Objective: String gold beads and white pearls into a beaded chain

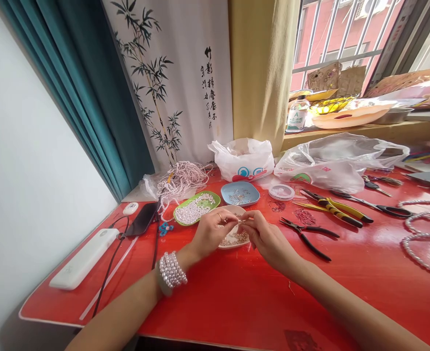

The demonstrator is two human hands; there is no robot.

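**Fingertips meet above a plate of gold beads**

The left hand (213, 233) and the right hand (268, 239) come together over the pale plate (233, 208), thumb and forefinger of each closed at the tips on a tiny piece (240, 222) — too small to make out. It sits between the two hands, above the gold beads (234, 239) lying in the plate.

A stacked pearl bracelet (173, 269) circles the left wrist. Just behind the left hand, a green tray (217, 197) holds loose pearls (193, 212); beside it, a blue tray (250, 201) holds small metal bits (239, 197). Pearl strings (184, 178) lie heaped farther back.

To the right of the right hand, black-handled pliers (302, 230) rest open on the red table (215, 297) — yellow-and-black pliers (341, 213) and scissors (383, 208) lie beyond. At the left edge are a phone (142, 220) and a white power bank (83, 258).
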